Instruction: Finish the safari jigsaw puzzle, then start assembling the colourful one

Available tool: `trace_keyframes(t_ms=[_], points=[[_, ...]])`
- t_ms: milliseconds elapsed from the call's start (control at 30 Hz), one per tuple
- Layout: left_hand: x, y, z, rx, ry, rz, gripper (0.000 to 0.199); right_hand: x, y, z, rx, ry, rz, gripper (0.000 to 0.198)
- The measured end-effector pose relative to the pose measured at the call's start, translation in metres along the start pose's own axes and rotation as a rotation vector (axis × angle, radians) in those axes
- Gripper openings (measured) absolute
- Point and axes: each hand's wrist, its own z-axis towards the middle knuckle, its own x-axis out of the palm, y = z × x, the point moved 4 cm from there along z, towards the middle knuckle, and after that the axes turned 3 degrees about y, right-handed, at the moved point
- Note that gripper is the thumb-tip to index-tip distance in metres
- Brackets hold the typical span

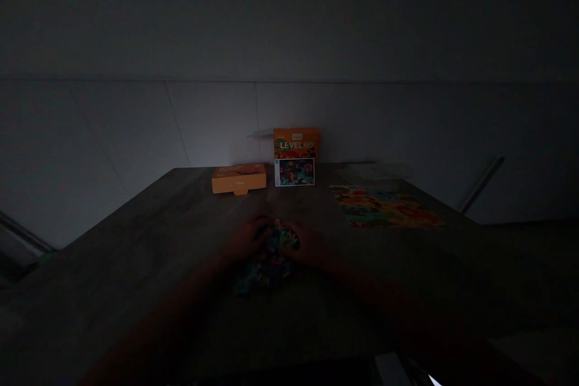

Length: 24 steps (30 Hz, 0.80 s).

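Note:
In the dim light, a loose heap of colourful jigsaw puzzle pieces (274, 259) lies on the table in front of me. My left hand (248, 236) curls round the heap's far left side, its fingers bent against the pieces. From the right, my right hand (307, 242) wraps the other side in the same way, with its fingers touching the pieces. Darkness and some blur hide the single fingertips. Behind the hands, a small picture card (295, 172) with a dark floral print leans against an upright orange box (297, 142) marked "LEVEL UP".
The grey table (149, 217) reaches back to a pale wall (212, 114). A flat orange box (239, 180) with a front tab lies at the back left. On the right is a colourful flat picture sheet (386, 207), with a clear plastic sheet (375, 171) behind it.

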Motion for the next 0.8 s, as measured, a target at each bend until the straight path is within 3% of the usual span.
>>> trace_keyframes(t_ms=[133,267,467,700,800], points=[[-0.030,0.001,-0.004,-0.019,-0.029,0.184,0.043,-0.005,-0.006,0.003,0.014,0.005,0.014,0.059],[-0.046,-0.003,-0.016,-0.106,0.205,0.173,0.039,-0.011,-0.004,0.001,0.018,0.001,0.037,0.050],[-0.040,-0.009,-0.030,-0.148,0.450,-0.009,0.042,-0.014,-0.001,-0.001,0.043,-0.019,0.008,0.043],[-0.041,-0.010,-0.033,-0.228,0.449,-0.091,0.048,-0.021,-0.002,-0.001,0.026,-0.086,-0.061,0.040],[-0.040,-0.016,-0.039,-0.198,0.495,-0.171,0.061,-0.028,0.008,-0.004,-0.065,-0.115,-0.095,0.042]])
